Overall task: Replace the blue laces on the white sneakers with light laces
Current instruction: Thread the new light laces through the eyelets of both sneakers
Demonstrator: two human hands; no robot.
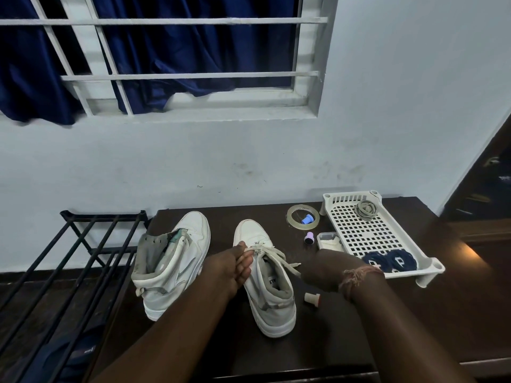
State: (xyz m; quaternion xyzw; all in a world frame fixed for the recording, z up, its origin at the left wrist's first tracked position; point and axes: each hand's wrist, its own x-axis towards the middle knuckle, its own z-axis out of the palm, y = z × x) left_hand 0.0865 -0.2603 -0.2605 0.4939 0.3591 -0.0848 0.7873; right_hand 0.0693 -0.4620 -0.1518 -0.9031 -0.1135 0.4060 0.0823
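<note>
Right sneaker [266,275]: mid-surface, toe to the wall, light lace [279,257] part-threaded through lower eyelets.
Left hand [235,268]: on the sneaker's left side, fingertips pinching lace at the eyelets.
Right hand [329,272]: right of the sneaker, blurred; grip cannot be told.
Left sneaker [174,265]: beyond the left hand, unlaced.
Blue laces [390,261]: coiled in the tray [367,230], further right.
Advice: even both ends, keep lace flat, then cross upward.
</note>
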